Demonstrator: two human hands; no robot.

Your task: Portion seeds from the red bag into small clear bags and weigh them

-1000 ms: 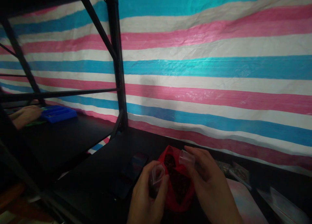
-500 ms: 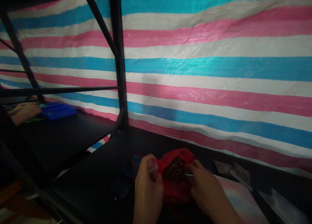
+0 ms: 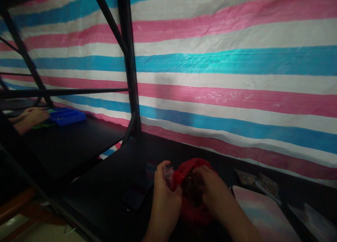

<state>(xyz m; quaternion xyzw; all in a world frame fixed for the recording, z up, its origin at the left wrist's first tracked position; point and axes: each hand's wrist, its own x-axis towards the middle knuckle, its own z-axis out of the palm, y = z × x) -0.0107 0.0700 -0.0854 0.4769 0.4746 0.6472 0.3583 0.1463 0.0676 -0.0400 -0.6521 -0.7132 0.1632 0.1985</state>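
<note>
Red plastic bag (image 3: 185, 170) sits low centre; left hand (image 3: 164, 196) pinches a small clear pouch (image 3: 168, 172), right hand (image 3: 210, 191) digs inside the bag, its grip hidden.

Right hand's (image 3: 210, 189) fingertips hidden inside red bag (image 3: 189, 171)

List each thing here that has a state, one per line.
Red bag: open, dark bits inside.
Small clear bag: held in left hand.
Right hand: fingers in the red bag.
Phone: flat, screen dark.
Blue tray: on far shelf, another person's hand beside it.
</note>
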